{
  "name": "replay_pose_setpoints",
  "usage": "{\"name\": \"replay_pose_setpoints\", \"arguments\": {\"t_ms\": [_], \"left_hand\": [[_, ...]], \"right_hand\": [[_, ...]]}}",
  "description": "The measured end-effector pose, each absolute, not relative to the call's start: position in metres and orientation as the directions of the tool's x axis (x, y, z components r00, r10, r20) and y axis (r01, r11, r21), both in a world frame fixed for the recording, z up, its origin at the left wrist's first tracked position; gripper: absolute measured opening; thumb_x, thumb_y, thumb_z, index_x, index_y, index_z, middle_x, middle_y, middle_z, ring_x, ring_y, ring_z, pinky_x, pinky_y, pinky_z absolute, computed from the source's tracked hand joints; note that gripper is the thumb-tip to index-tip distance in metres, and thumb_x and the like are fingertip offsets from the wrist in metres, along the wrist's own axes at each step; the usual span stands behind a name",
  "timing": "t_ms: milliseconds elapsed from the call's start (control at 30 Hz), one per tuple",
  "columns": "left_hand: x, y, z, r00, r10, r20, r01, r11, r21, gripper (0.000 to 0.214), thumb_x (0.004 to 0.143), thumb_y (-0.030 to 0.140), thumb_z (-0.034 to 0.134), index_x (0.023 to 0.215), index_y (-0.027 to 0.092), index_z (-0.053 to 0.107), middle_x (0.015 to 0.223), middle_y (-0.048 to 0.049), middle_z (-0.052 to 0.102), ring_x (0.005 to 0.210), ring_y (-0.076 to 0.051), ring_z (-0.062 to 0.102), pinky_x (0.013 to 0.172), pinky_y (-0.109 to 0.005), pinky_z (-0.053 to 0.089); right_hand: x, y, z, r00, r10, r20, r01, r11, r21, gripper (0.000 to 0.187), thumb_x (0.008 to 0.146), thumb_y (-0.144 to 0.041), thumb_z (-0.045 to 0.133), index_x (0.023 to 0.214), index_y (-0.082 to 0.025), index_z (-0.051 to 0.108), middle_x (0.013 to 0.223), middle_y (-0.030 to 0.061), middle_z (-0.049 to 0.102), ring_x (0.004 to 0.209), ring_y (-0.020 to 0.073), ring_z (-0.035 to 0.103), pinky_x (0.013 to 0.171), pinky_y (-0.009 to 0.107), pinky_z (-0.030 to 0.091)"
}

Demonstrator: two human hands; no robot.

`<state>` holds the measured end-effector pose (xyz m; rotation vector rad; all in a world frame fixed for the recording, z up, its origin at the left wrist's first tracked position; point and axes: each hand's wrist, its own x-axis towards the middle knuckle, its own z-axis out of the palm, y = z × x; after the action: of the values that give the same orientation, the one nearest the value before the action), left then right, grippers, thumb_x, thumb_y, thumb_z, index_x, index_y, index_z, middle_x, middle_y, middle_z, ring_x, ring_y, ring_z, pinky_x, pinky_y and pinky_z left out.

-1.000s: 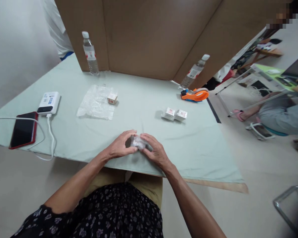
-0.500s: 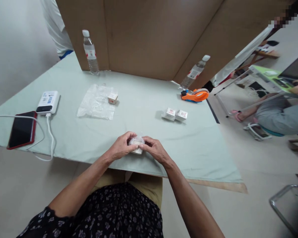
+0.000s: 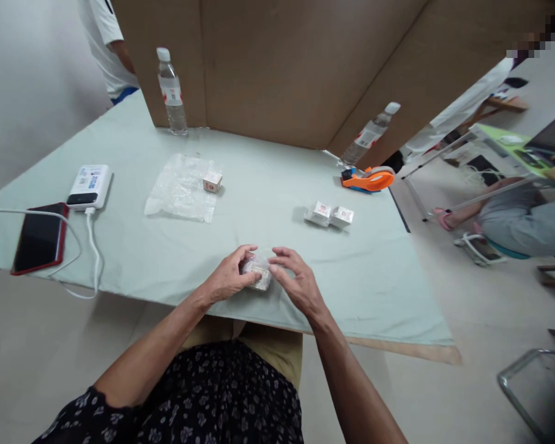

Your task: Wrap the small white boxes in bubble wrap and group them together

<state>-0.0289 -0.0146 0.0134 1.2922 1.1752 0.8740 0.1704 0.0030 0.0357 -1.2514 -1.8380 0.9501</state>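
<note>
A small box in clear plastic wrap (image 3: 260,280) lies on the cloth-covered table near its front edge. My left hand (image 3: 231,271) grips its left side, with the thumb pressed on top. My right hand (image 3: 298,280) is at the box's right side, its fingers apart and curved around the loose film. Beyond them, a bare small box (image 3: 213,182) stands on the right edge of a flat clear plastic bag (image 3: 180,191). Two small boxes, a left one (image 3: 320,213) that looks film-wrapped and a right one (image 3: 342,216), sit side by side to the right.
An orange tape dispenser (image 3: 369,179) lies at the back right, near a tilted water bottle (image 3: 370,135). Another bottle (image 3: 172,95) stands by the cardboard panel (image 3: 277,74). A power bank (image 3: 91,187), cable and phone (image 3: 41,237) are at left. Other people are beyond the table.
My right hand has come away from the wrapped box and its fingers have spread. My left hand still holds it. More of the box's top shows, and the view has shifted slightly.
</note>
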Motion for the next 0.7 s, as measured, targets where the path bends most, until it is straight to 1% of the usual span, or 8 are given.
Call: {"name": "replay_pose_setpoints", "arguments": {"t_ms": [33,100,200,267,333,500,600,700], "left_hand": [[-0.029,-0.015,0.013,0.234,0.961,-0.15,0.117,0.126,0.985,0.068,0.077,0.029,0.07,0.139,0.015,0.046,0.118,-0.0103,0.059,0.102,-0.021,0.058,0.093,-0.035,0.046],[-0.029,-0.015,0.012,0.252,0.958,-0.137,0.091,0.118,0.989,0.07,0.077,0.027,0.069,0.142,0.015,0.044,0.121,-0.011,0.059,0.104,-0.021,0.059,0.096,-0.035,0.045],[-0.031,-0.015,0.011,0.276,0.955,-0.11,0.078,0.092,0.993,0.073,0.078,0.026,0.069,0.145,0.016,0.041,0.124,-0.0115,0.06,0.106,-0.021,0.059,0.098,-0.035,0.044],[-0.031,-0.014,0.011,0.279,0.955,-0.103,0.087,0.082,0.993,0.073,0.078,0.026,0.068,0.145,0.015,0.041,0.123,-0.0112,0.061,0.105,-0.021,0.059,0.098,-0.035,0.044],[-0.03,-0.014,0.013,0.28,0.954,-0.111,0.099,0.086,0.991,0.073,0.079,0.026,0.067,0.145,0.015,0.041,0.121,-0.0108,0.062,0.103,-0.02,0.059,0.096,-0.035,0.045],[-0.026,-0.013,0.022,0.276,0.951,-0.137,0.099,0.114,0.989,0.07,0.08,0.026,0.065,0.145,0.014,0.042,0.113,-0.008,0.064,0.093,-0.017,0.059,0.087,-0.029,0.047],[-0.024,-0.013,0.023,0.271,0.952,-0.145,0.047,0.137,0.989,0.069,0.079,0.026,0.064,0.144,0.014,0.043,0.111,-0.0072,0.063,0.088,-0.015,0.058,0.081,-0.027,0.047],[-0.023,-0.014,0.021,0.259,0.953,-0.156,0.028,0.154,0.988,0.071,0.077,0.025,0.065,0.144,0.014,0.042,0.112,-0.0073,0.062,0.089,-0.015,0.058,0.082,-0.027,0.046]], "right_hand": [[0.169,0.0,0.033,-0.307,0.938,0.162,0.45,0.294,-0.843,0.023,0.089,-0.043,0.063,0.096,-0.026,0.077,0.131,0.0091,0.064,0.124,0.0274,0.057,0.105,0.044,0.045],[0.164,-0.003,0.027,-0.346,0.924,0.163,0.487,0.325,-0.81,0.027,0.093,-0.043,0.057,0.1,-0.027,0.078,0.139,0.0085,0.061,0.131,0.0283,0.052,0.112,0.048,0.04],[0.158,-0.001,0.019,-0.375,0.919,0.121,0.523,0.318,-0.791,0.035,0.098,-0.045,0.048,0.107,-0.029,0.078,0.141,0.008,0.06,0.134,0.0286,0.051,0.113,0.05,0.04],[0.155,0.0,0.015,-0.371,0.922,0.108,0.545,0.31,-0.779,0.036,0.098,-0.045,0.047,0.109,-0.028,0.077,0.14,0.0093,0.06,0.134,0.0294,0.051,0.113,0.052,0.04],[0.154,-0.001,0.01,-0.342,0.929,0.138,0.551,0.318,-0.772,0.034,0.098,-0.044,0.049,0.109,-0.027,0.076,0.139,0.0107,0.06,0.132,0.0292,0.053,0.111,0.052,0.041],[0.147,-0.008,0.0,-0.198,0.934,0.297,0.421,0.354,-0.835,0.021,0.093,-0.035,0.058,0.106,-0.025,0.071,0.133,0.0103,0.061,0.123,0.024,0.059,0.103,0.041,0.049],[0.143,-0.009,0.0,-0.128,0.948,0.291,0.343,0.317,-0.884,0.016,0.088,-0.032,0.064,0.102,-0.024,0.065,0.129,0.0107,0.063,0.123,0.0252,0.059,0.097,0.041,0.051],[0.145,-0.014,0.002,-0.05,0.965,0.259,0.271,0.263,-0.926,0.021,0.086,-0.036,0.067,0.101,-0.024,0.06,0.132,0.0119,0.061,0.12,0.0251,0.06,0.096,0.042,0.05]]}}
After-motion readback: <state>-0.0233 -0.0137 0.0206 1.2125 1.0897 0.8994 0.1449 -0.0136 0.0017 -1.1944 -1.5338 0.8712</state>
